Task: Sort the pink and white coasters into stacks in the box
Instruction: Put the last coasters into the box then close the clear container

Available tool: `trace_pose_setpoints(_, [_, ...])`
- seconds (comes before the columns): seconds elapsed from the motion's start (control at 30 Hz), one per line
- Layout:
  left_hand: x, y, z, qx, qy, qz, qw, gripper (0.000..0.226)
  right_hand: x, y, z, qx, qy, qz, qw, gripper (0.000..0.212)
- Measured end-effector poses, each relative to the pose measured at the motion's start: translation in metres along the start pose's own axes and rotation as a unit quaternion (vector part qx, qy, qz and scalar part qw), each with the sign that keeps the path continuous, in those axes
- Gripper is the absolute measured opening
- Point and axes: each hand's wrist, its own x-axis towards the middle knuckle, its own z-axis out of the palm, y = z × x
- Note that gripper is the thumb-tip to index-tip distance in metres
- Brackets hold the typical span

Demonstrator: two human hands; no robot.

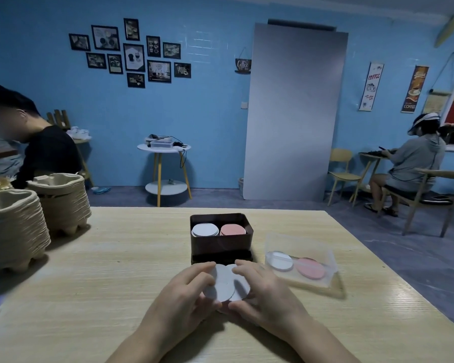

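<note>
Head view: both hands (222, 292) clamped on white coasters (224, 282) before box (220, 244)

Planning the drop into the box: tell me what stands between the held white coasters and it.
Nothing visible: both hands hold the white coasters just before the open brown box, its white stack uncovered.

"Coffee" on a small hanging sign (243, 64), "COFFEE" on two wall banners (371, 86) (414, 89).
</note>
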Motion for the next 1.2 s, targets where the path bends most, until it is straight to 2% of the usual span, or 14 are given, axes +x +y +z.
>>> trace_pose_setpoints(0.07, [0.002, 0.001, 0.0, 0.007, -0.011, 0.022, 1.0, 0.026, 0.003, -0.005, 0.003, -0.002, 0.002, -0.026, 1.0, 0.059])
trace_pose_setpoints(0.2, [0.001, 0.0, 0.001, 0.011, -0.019, 0.025, 0.999, 0.025, 0.008, -0.009, 0.011, -0.007, -0.004, -0.067, 0.998, 0.041])
trace_pose_setpoints(0.37, [-0.003, -0.004, 0.002, 0.001, -0.012, -0.015, 1.0, 0.031, -0.001, -0.002, 0.013, 0.039, 0.022, -0.016, 0.999, 0.038])
trace_pose_setpoints(0.5, [-0.006, -0.006, 0.003, -0.015, -0.017, -0.035, 0.999, 0.025, -0.006, -0.003, 0.009, 0.075, 0.049, -0.001, 0.996, 0.042])
trace_pose_setpoints(0.7, [-0.006, -0.003, 0.003, -0.009, -0.037, -0.043, 0.998, 0.041, -0.005, -0.004, 0.013, 0.04, 0.032, -0.014, 0.999, 0.037])
trace_pose_setpoints(0.83, [-0.007, -0.003, 0.002, 0.043, -0.034, -0.077, 0.996, 0.026, -0.006, -0.002, 0.012, 0.043, 0.029, 0.014, 0.999, 0.04])
trace_pose_setpoints(1.03, [-0.009, -0.003, 0.002, 0.1, -0.078, -0.154, 0.98, 0.053, -0.01, 0.005, 0.007, 0.04, 0.022, 0.051, 0.998, 0.038])
trace_pose_setpoints(1.2, [-0.008, 0.0, -0.001, 0.091, -0.081, -0.166, 0.979, 0.047, -0.01, 0.006, 0.008, 0.04, 0.015, 0.069, 0.997, 0.037])
